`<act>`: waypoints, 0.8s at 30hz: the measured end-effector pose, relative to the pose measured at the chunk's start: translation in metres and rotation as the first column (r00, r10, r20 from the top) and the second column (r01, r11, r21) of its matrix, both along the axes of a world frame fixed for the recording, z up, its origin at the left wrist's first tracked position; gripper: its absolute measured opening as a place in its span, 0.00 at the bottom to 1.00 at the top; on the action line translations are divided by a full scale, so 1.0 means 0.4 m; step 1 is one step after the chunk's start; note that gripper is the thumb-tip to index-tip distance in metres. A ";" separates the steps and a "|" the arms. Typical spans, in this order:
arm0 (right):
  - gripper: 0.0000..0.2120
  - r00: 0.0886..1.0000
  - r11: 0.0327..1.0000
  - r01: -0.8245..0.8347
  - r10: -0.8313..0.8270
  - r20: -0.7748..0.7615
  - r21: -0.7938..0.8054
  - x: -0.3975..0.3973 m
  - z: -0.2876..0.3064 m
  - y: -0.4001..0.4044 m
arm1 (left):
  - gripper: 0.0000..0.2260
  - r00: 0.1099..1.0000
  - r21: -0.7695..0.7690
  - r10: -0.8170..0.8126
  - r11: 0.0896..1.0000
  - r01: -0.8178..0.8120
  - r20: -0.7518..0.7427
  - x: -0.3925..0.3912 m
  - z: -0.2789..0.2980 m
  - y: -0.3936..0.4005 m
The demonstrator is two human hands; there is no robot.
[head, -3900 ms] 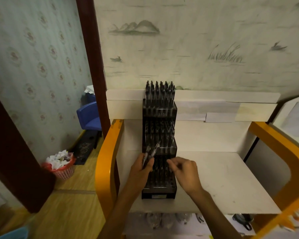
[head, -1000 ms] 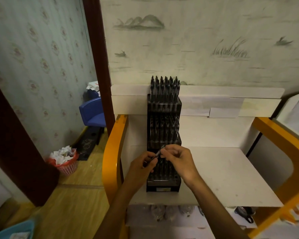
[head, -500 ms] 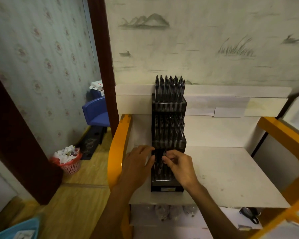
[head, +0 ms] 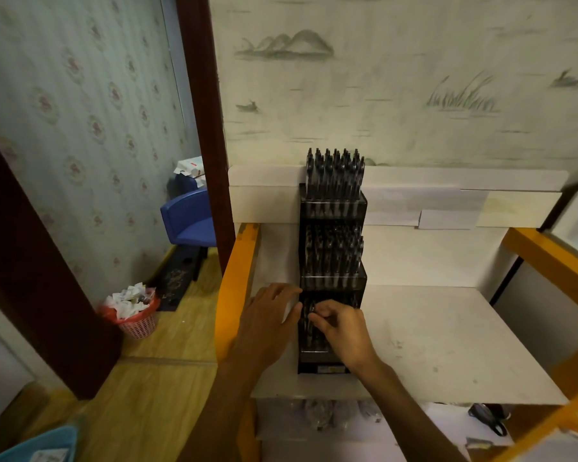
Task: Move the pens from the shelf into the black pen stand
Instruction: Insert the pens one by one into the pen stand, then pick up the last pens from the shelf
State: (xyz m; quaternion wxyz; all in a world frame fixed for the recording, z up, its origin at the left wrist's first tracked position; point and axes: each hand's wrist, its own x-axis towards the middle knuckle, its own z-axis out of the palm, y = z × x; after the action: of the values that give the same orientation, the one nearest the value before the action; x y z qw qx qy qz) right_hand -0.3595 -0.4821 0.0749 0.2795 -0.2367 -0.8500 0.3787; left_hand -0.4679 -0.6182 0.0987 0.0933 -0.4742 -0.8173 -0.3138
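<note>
A tall black pen stand (head: 332,278) with three stepped tiers stands on the white shelf (head: 447,335), against its back wall. Dark pens fill the top tier (head: 334,171) and the middle tier (head: 334,251). My right hand (head: 342,331) hovers over the lowest tier and pinches a dark pen (head: 311,308) by its top, the pen standing in the slots. My left hand (head: 269,315) rests against the stand's left side with fingers straight and holds nothing.
Orange curved rails (head: 234,288) frame the shelf on the left and right (head: 554,261). A red basket of paper scraps (head: 134,315) and a blue chair (head: 187,221) stand on the wooden floor to the left. Scissors (head: 489,418) lie on a lower shelf.
My right hand took a pen from my left hand and lowered it into the bottom tier. My left hand, earlier holding pens, now lies flat against the stand's side.
</note>
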 end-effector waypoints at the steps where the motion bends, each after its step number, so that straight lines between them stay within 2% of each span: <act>1: 0.08 1.000 1.000 0.003 -0.003 0.002 0.006 -0.001 0.000 -0.002 | 0.13 1.000 0.002 -0.002 1.000 0.002 0.001 0.000 0.000 -0.001; 11: 0.06 0.998 0.999 0.029 -0.032 0.050 0.042 -0.011 -0.003 -0.011 | 0.13 1.000 0.015 -0.021 1.000 0.020 0.019 -0.007 0.001 -0.004; 18: 0.04 0.979 0.998 0.020 -0.030 0.199 0.054 -0.008 -0.069 -0.022 | 0.14 0.999 -0.021 -0.024 0.999 0.024 0.042 -0.012 0.005 -0.022; 24: 0.05 0.975 0.999 0.015 -0.022 0.223 0.036 0.005 -0.068 -0.032 | 0.14 0.995 -0.029 -0.074 0.997 0.076 0.067 -0.010 0.011 -0.023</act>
State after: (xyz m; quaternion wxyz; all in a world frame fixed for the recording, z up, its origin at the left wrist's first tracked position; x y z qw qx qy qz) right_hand -0.3573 -0.4948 0.0476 0.1896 -0.2808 -0.8801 0.3325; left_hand -0.4720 -0.6274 0.1029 0.0469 -0.4952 -0.8065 -0.3197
